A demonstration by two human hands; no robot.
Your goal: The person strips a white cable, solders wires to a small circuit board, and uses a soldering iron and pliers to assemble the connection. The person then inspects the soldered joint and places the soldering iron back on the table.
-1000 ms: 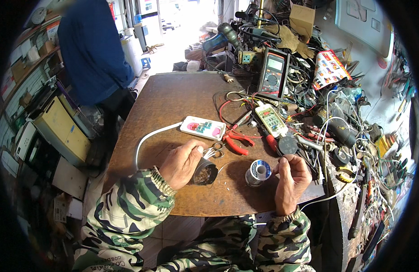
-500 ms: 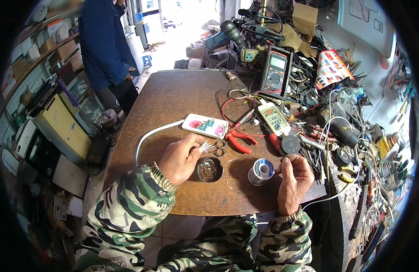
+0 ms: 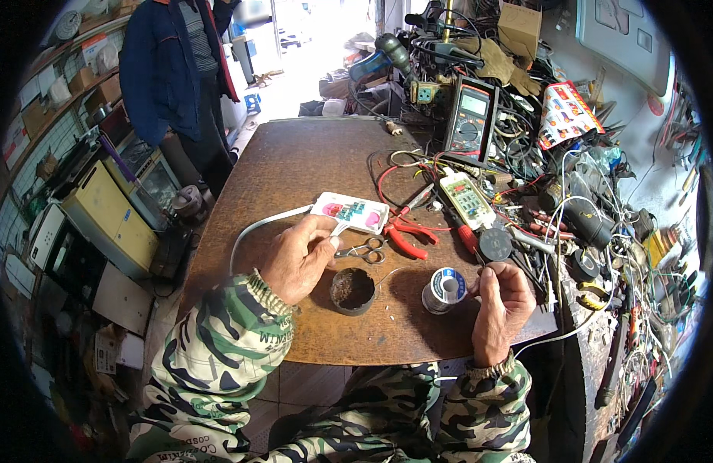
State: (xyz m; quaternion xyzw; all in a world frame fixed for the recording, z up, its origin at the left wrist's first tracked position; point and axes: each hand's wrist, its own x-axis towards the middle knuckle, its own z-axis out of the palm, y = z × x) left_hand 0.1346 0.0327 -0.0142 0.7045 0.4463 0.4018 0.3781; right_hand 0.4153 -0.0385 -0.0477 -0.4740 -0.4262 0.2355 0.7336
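My left hand is closed, pinching several thin white wires between thumb and fingertips. Just beyond its fingertips lies an open white plastic case with a green circuit board inside and a white cable running to its left end. Scissors lie right of this hand, and a small round tin of brownish stuff sits nearer me. My right hand is closed by the table's right side, its fingers round something mostly hidden. Beside it stands a solder spool.
Red-handled pliers lie beyond the spool. A multimeter leans at the far right, with an open circuit module nearer. Tangled cables and tools crowd the right side. A person in a blue jacket stands beyond the table's left edge.
My left hand has shifted slightly left and up, the wires now near the white case. The tin has moved a little toward me. My right hand stays put. The person behind has turned.
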